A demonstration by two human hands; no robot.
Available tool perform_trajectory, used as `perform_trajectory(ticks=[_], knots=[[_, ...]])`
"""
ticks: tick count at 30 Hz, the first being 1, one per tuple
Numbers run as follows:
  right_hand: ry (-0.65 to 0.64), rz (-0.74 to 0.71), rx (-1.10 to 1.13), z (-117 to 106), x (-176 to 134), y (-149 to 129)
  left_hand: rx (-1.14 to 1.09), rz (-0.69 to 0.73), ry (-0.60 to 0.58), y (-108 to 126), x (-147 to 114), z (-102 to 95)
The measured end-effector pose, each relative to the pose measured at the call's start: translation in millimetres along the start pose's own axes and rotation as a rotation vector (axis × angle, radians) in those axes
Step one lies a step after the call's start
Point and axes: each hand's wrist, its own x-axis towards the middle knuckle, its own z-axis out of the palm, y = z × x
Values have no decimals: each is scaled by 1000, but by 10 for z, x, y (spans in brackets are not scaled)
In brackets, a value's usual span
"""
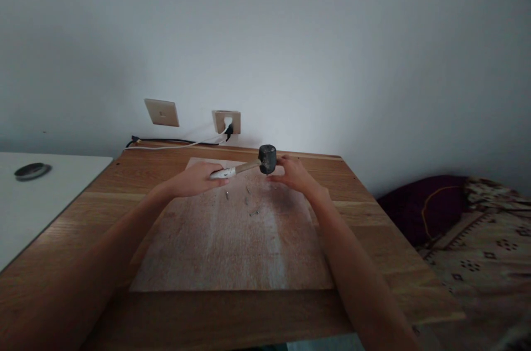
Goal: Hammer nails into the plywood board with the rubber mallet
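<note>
My left hand (199, 178) is closed around the pale handle of a rubber mallet (267, 158), whose dark head points right, over the far part of a worn wooden board (232, 251). Just right of the mallet head, my right hand (292, 173) is low at the board with thumb and fingers drawn together. What those fingertips pinch, under the mallet head, is too small and partly hidden to make out. Several small metal nails (247, 200) lie loose on the board between and in front of my hands.
The board lies on a wooden table (373, 240) against a white wall. Cables (174, 145) run along the back edge to a wall socket (226, 122). At left, a white surface (53, 202) carries a round dark object (32, 171). Patterned fabric (485, 251) is on the right.
</note>
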Motion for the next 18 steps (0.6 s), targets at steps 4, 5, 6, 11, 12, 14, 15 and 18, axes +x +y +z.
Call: perform_trajectory(ticks=[4,5,6,11,12,14,15,18], knots=[[-12,13,90,-294,-51,75,44,-33,-41,10,21,68],[-38,18,112,-343,-64,76,52,-37,-50,12,24,77],[-81,19,128,-377,-76,68,56,-38,-53,13,26,86],[-327,32,86,-335,-106,-86,76,-59,-20,-1,40,126],[-363,38,43,-301,-107,-129,79,-62,-22,-8,43,124],[-419,46,-73,-238,-107,-213,75,-50,-18,-23,42,93],[-442,45,-128,-216,-106,-251,67,-34,-13,-30,36,63],[-456,39,-186,-202,-92,-338,33,13,15,-60,-7,-69]])
